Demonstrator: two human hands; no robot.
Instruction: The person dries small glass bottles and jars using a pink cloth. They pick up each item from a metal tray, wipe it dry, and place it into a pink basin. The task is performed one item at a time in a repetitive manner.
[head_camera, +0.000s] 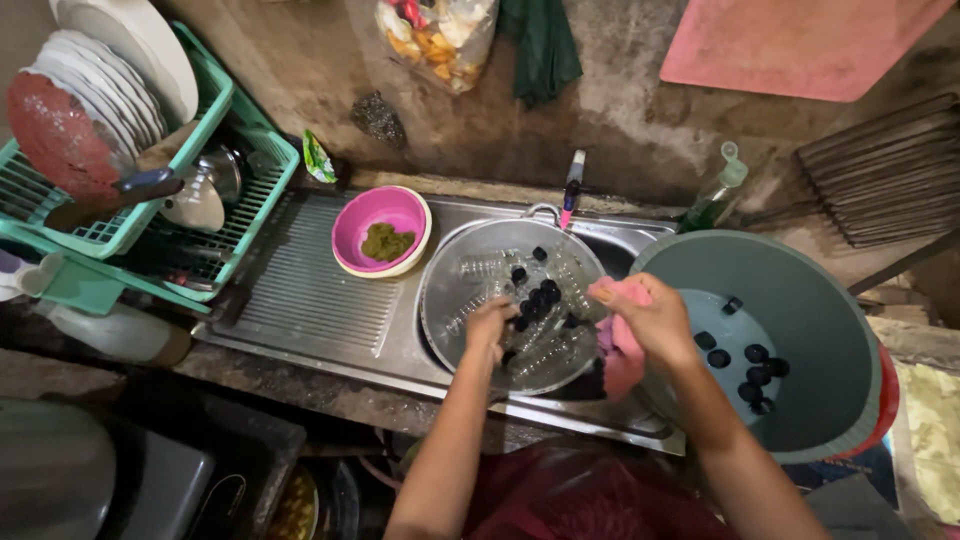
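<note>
Over the metal basin (445, 300), the right hand (655, 322) grips a pink cloth (622, 352), left hand (490, 325) curled on bottles (540, 345).

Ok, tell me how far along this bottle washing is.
Partly done, it seems. Several black caps already lie in the grey-green tub, and plates stand in the green rack. In hand: the left hand reaches among clear bottles in the metal basin, while the right hand holds a pink cloth. Left: bottles and loose caps fill the basin.
</note>
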